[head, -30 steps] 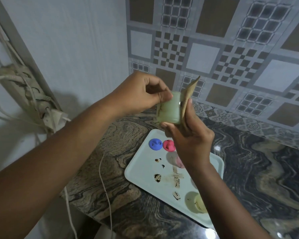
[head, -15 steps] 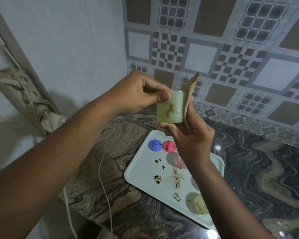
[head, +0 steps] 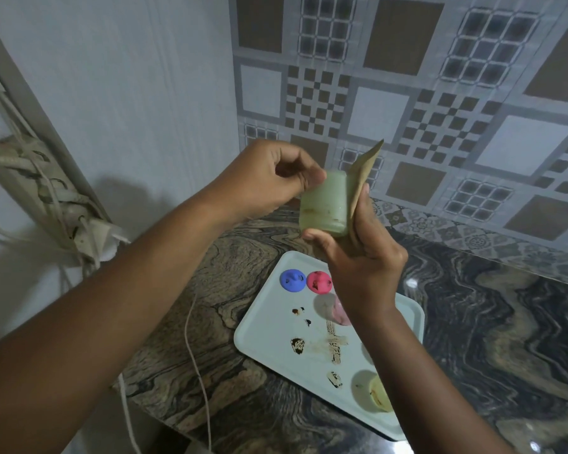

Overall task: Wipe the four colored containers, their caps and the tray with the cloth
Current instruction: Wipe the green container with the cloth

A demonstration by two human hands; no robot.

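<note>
At the far left a power strip (head: 46, 204) with tangled cords is noted on the wall; it plays no part in the work. The left hand (head: 269, 178) is clamped by its fingertips on the upper end of the green container (head: 325, 204). The container is held in the air above the bench (head: 505, 339), well clear of the tray (head: 309, 368). The cloth (head: 361, 178) is pressed to the container's right side by the right hand (head: 364, 257), which is closed round both, with the thumb set under the lower end.

Against half a second ago, the container is found turned: the brown streak then facing the camera is now reduced to a faint line near the lower rim. Wiping of this container is judged under way, not complete.

On the tray, brown stains are recorded, and marks are seen on the blue cap (head: 292, 281) and pink cap (head: 319, 282). The pink container (head: 340, 312) and yellow container (head: 379, 393) are part-hidden by the right arm.
</note>
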